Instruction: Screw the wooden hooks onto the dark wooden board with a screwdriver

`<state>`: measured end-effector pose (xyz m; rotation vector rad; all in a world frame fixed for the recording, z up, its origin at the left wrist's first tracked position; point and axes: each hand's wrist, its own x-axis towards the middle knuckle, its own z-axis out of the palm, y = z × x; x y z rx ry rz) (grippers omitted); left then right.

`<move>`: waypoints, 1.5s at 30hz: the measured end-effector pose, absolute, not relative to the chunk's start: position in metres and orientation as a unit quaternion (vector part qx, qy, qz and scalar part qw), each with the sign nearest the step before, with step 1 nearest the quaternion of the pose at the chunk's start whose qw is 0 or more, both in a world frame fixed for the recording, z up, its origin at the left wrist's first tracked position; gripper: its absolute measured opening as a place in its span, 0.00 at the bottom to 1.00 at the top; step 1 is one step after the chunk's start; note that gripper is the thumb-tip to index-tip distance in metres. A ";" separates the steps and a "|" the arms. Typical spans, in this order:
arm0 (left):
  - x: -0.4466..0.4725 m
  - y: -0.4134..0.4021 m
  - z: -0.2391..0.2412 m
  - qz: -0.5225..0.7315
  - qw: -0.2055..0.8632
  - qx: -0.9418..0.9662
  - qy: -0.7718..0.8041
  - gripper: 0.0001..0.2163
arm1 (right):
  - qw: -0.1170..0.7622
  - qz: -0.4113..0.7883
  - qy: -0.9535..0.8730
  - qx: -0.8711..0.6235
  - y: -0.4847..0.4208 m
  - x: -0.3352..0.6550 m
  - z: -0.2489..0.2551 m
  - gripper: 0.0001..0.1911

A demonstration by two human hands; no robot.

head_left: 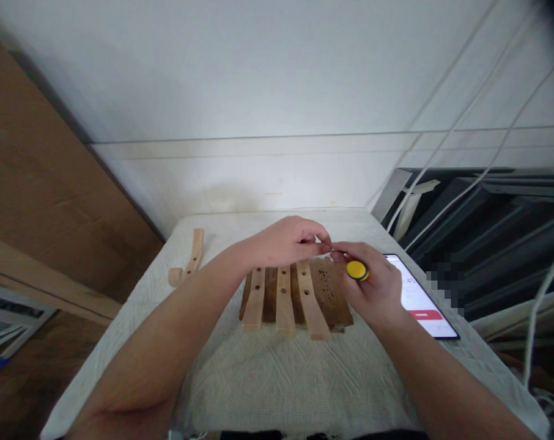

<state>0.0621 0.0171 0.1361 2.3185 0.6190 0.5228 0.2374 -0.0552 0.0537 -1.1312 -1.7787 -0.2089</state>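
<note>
Above a slatted wooden panel (295, 296) on the cloth-covered counter (268, 379), the right hand (373, 287) curls its fingers around a yellow-capped tool (357, 270). The left hand (286, 241) pinches its fingers shut, tips meeting the right's just beside the tool.

left hand (286, 241) | touches right hand (373, 290) | yellow-capped tool (357, 270) gripped | wooden slats (284, 299) below
</note>
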 end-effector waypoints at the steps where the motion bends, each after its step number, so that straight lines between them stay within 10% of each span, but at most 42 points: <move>1: 0.062 0.018 0.136 0.197 0.341 0.888 0.238 0.06 | 0.490 -0.083 -0.733 -0.465 -0.055 0.237 0.054 0.14; 22: 0.052 0.045 0.134 0.407 0.288 0.745 0.443 0.12 | 0.289 0.000 -0.838 -0.463 -0.046 0.230 0.053 0.21; 45: 0.061 0.033 0.136 0.408 0.338 0.714 0.458 0.10 | 0.263 0.027 -0.847 -0.461 -0.044 0.223 0.045 0.20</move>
